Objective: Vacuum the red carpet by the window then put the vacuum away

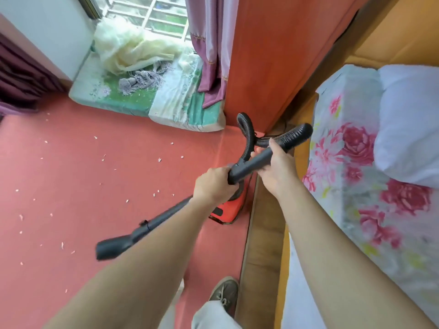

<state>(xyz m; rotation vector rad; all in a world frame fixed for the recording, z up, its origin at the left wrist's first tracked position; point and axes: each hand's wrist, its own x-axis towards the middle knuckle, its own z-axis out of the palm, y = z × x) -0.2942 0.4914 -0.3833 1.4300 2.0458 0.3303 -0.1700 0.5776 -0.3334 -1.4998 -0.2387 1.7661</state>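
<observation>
Much of the vacuum is hidden from me: its red body [229, 207] stands on the red carpet [95, 176] just beside the bed frame [263, 233], but my left hand [213, 185] and the black handle tube [253, 163] cover its top, so only the lower shell shows. My left hand is clenched round the near end of that tube, and my right hand [278, 166] grasps it farther up, fingers wrapped over it. The wand [164, 218] runs near and left from under my left hand, partly covered by my forearm, and ends in a nozzle [111, 249] that is blurred; I cannot tell whether it touches the carpet. The ribbed hose [248, 136] loops up behind my hands, and where it joins the body is out of sight. White scraps [159, 159] lie scattered over the carpet to the left. At the far end a floral mattress [142, 100] lies under the window [154, 13], which is cut off at the top, with cream netting [133, 48] heaped on it and a purple curtain [211, 55] hanging to its right. An orange wardrobe [285, 55] stands between the curtain and the bed [356, 167], whose rose-printed sheet carries a white pillow [411, 119]. My shoe [225, 293] shows at the near edge.
</observation>
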